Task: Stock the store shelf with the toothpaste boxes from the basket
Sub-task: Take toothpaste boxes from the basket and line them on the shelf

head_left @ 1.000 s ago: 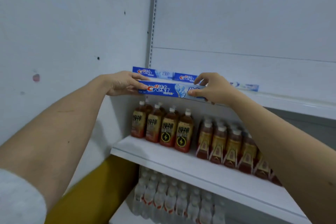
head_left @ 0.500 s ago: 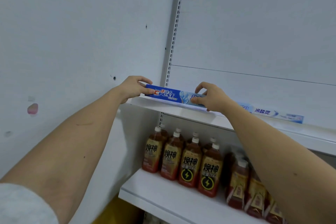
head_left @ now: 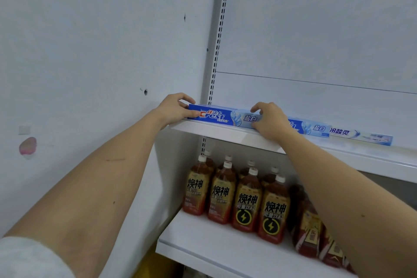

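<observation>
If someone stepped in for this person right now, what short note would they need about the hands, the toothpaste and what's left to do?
Left hand: grips the left end of the Crest box.
Right hand: grips the same box near its right end.
The box lies lengthwise at the front of the top shelf, at its left end.
Done: a second Crest box and a pale toothpaste box lie in line to its right.
Left: let go of this box and fetch any more. The basket is out of view, so the number remaining is unknown.
Below: drink bottles fill the lower shelf.
</observation>
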